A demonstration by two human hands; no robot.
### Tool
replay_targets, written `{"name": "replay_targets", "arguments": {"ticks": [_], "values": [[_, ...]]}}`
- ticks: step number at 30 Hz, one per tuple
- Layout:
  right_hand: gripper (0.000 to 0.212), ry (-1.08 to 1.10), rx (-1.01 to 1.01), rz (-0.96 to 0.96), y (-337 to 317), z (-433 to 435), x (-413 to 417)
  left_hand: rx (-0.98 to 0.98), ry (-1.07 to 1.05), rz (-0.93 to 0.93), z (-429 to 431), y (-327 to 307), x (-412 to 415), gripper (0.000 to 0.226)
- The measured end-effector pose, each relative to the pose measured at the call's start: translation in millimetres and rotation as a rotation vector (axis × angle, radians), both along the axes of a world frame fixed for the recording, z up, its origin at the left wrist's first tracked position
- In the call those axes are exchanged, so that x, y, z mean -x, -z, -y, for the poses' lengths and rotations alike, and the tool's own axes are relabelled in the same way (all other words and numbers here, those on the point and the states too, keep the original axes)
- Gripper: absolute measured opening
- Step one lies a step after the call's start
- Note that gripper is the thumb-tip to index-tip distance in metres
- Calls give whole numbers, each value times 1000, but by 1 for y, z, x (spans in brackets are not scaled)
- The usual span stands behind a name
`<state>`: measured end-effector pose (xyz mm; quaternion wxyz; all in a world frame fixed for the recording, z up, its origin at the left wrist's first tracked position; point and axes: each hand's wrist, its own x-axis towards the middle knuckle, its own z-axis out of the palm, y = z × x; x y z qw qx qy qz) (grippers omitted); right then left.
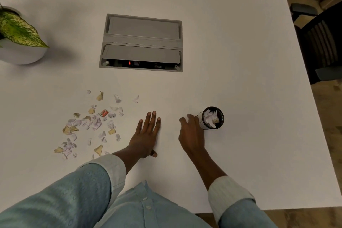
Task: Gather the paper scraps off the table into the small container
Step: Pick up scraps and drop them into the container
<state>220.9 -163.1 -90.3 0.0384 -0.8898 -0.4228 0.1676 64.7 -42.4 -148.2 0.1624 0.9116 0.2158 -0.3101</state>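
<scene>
I take this for an office meeting room: a broad white matte table (231, 46) has a grey rectangular cable box (141, 42) sunk into its top. Far left of the box stands a variegated green plant in a round white pot (20, 52). Far right of it, past the table's edge, is a dark slat-backed chair (322, 46).

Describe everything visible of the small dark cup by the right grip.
The small dark cylindrical container stands on the white table, right of the loose scraps and apart from them. Rim and inner wall look black, perhaps mesh; the outer wall reads paler grey. Open-topped, it holds white paper scraps and a yellowish bit. The right-hand grip is at its left wall, fingers loosely spread; blur hides whether they touch.
</scene>
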Motion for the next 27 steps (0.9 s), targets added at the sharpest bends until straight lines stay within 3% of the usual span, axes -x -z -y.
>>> {"name": "replay_targets", "arguments": {"ticks": [6, 12, 16, 23, 27], "values": [[53, -20, 187, 56, 20, -21, 4, 14, -25, 47, -1, 1, 4, 154], [44, -37, 233, 113, 29, -16, 0, -7, -25, 74, 0, 4, 6, 155], [31, -118, 213, 45, 32, -5, 0, -16, -16, 80, 0, 4, 6, 154], [29, 74, -126, -124, 4, 8, -4, -35, -13, 90, -1, 2, 6, 154], [24, 272, -412, 14, -29, 12, -27, -41, -11, 97, 0, -2, 7, 153]]}}
